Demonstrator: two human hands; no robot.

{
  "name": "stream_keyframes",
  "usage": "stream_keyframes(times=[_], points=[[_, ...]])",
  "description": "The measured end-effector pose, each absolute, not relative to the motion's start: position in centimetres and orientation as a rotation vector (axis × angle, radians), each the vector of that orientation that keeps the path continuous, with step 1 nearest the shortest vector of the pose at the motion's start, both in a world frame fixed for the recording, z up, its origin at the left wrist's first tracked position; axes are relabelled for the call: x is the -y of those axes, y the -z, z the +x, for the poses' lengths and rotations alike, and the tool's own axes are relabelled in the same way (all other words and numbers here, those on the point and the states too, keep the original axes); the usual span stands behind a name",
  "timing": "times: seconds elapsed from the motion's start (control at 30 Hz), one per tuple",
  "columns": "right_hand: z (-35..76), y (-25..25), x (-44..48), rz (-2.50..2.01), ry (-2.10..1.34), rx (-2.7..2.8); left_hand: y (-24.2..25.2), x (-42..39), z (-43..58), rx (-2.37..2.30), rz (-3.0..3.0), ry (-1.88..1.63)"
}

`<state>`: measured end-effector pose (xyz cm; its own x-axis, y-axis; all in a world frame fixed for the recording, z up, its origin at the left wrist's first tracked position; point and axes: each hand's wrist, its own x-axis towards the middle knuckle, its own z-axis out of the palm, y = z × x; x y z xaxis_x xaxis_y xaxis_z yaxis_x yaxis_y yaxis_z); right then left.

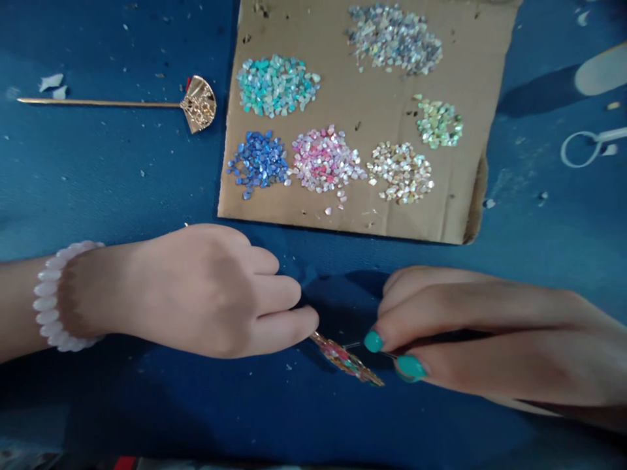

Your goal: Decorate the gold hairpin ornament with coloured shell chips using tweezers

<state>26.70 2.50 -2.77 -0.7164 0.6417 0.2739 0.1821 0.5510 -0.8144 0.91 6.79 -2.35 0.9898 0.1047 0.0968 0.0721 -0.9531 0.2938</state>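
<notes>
My left hand [210,294], closed with its back up, grips a gold hairpin whose fan-shaped ornament [347,361] sticks out past the fingers. The ornament is tilted nearly edge-on and carries pink, red and green bits; the pin's stick is mostly hidden under the hand. My right hand [484,339] pinches a thin pointed tool [351,344] between thumb and forefinger. Its fine tip reaches the ornament's face; whether it touches I cannot tell, nor its exact kind. Another gold hairpin [132,103] with a fan head lies flat at the upper left.
A cardboard sheet [313,219] beyond my hands bears several piles of shell chips, among them turquoise [277,86], blue [262,162], pink [326,160] and grey [396,39]. A ring-ended object [580,150] and a pale rounded object [602,72] lie right on the blue table [220,411].
</notes>
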Motion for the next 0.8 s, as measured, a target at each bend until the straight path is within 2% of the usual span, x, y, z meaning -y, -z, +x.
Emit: stream_keyframes(times=[0.1, 0.33, 0.53, 0.8], points=[[27.0, 3.3, -2.5, -0.550, -1.098, 2.219, 2.3, -6.8, 0.9, -0.178, 2.769, -0.124], [26.2, 2.9, -0.5, -0.714, -0.944, 2.107, 2.2, -6.8, 1.0, -0.191, 2.775, -0.270], [25.7, 3.2, 0.9, -0.820, -0.730, 2.051, 2.1, -6.9, 1.1, -0.127, 2.898, -0.247], [24.7, 2.8, 1.5, -0.970, -0.648, 1.937, 2.1, -6.8, 1.0, -0.165, 2.891, -0.240]])
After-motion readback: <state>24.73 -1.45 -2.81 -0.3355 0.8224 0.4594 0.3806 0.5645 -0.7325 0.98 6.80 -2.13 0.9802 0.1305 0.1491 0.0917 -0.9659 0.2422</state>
